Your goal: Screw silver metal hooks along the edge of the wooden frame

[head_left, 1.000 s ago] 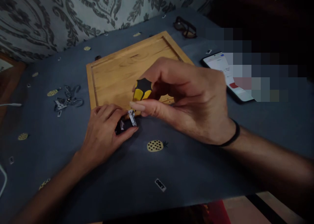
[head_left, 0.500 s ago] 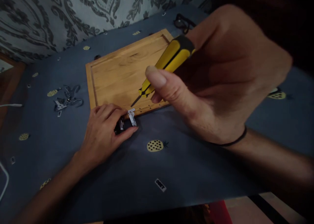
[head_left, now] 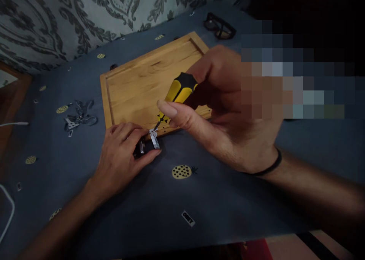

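Note:
My right hand [head_left: 225, 111] grips a yellow-and-black screwdriver [head_left: 178, 91] between thumb and fingers, tilted down to the left. Its tip meets a small silver metal bracket [head_left: 154, 139] at the near edge of a framed wooden panel [head_left: 142, 89]. Fingers of my left hand [head_left: 119, 146] lie over the panel's near-left corner, while the thumb reaches below the bracket. That hand is closed around the bracket and a dark part beside it, mostly hidden by the fingers. Small dark holes show along the panel edge near the bracket.
Left of the panel lies a tangle of dark straps and metal parts [head_left: 78, 117]. Black-framed glasses [head_left: 219, 25] rest behind the panel on the blue pineapple-print cloth [head_left: 159, 203]. A white cable [head_left: 14, 123] runs in from the left. Patterned wallpaper [head_left: 94, 13] rises at the back.
My right hand has moved down and left with the screwdriver, bringing its tip from just above the bracket onto it. The left hand stays in place.

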### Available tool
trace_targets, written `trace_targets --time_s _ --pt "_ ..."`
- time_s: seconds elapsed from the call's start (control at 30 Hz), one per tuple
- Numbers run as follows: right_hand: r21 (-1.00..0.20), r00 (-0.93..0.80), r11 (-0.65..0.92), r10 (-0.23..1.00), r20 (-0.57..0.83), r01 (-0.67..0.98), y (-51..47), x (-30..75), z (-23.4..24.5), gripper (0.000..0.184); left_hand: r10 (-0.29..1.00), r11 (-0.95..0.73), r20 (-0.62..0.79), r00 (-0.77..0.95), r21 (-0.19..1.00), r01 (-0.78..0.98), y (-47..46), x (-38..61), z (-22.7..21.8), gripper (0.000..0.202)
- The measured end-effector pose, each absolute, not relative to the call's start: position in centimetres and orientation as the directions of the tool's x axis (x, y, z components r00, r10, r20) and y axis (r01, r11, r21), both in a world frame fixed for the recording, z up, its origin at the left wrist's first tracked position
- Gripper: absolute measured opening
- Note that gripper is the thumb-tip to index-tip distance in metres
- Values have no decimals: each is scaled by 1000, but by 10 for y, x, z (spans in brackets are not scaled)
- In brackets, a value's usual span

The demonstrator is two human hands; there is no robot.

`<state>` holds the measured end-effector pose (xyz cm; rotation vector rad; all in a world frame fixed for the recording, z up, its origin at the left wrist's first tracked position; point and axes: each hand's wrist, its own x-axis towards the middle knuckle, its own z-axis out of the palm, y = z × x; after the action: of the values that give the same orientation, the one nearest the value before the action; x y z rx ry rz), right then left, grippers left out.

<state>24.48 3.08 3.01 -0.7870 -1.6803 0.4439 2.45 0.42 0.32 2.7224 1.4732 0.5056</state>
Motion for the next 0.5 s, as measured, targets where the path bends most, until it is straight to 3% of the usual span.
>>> trace_targets --time_s 0.3,0.5 --pt "-735 -90 644 762 642 210 27 247 34 24 811 -564 271 519 128 816 3 24 0 33" --pt "-747 -101 624 779 619 231 28 247 28 32 801 -577 273 533 119 808 4 25 0 39"
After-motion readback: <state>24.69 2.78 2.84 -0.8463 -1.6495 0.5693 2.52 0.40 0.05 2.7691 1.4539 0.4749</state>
